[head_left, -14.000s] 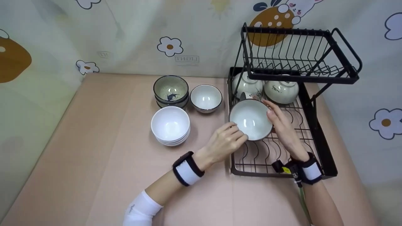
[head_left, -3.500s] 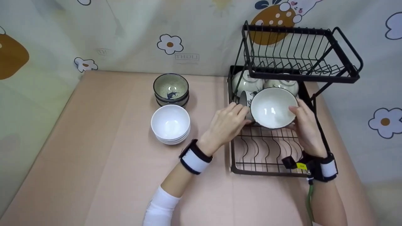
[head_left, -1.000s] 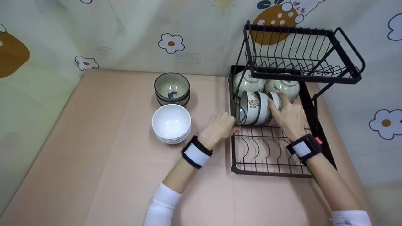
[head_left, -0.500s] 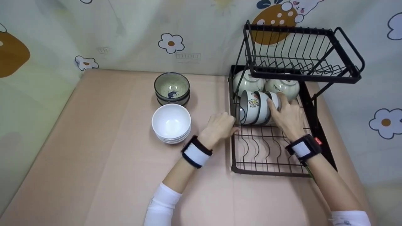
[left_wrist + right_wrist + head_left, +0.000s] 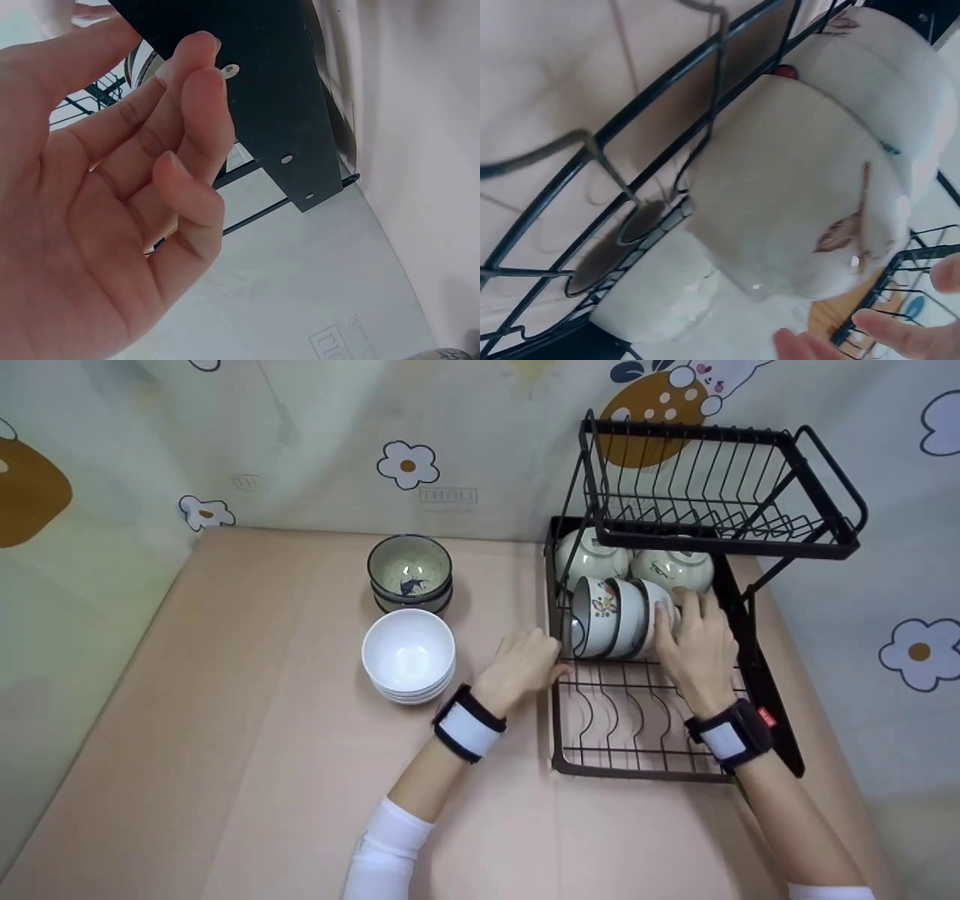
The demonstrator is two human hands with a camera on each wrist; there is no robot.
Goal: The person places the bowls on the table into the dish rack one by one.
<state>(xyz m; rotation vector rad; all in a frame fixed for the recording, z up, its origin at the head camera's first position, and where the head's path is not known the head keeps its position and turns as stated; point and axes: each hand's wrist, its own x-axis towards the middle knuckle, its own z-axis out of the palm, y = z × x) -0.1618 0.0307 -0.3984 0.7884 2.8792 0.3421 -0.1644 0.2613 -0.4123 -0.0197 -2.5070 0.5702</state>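
Three white bowls with dark rims and flower prints stand on edge in a row in the lower tier of the black dish rack (image 5: 637, 772). The right hand (image 5: 701, 652) is at the right end of this row, its thumb overlapping the third bowl (image 5: 654, 607) in the head view. In the right wrist view its fingertips (image 5: 885, 330) are spread apart from the nearest bowl (image 5: 795, 172). The left hand (image 5: 521, 664) grips the rack's left side. In the left wrist view its curled fingers lie over the black side plate (image 5: 262, 90), with the thumb partly hidden behind.
Two pale upturned bowls, left (image 5: 596, 559) and right (image 5: 679, 570), sit behind the row. The upper tier (image 5: 720, 540) overhangs them. To the left on the table (image 5: 262, 735) stand stacked grey-green bowls (image 5: 409, 574) and stacked white bowls (image 5: 409, 652).
The white bowl beside the grey-green stack is gone from the table. The right hand has set the bowl it held into the row and shifted right. The left hand moved to the rack's side.
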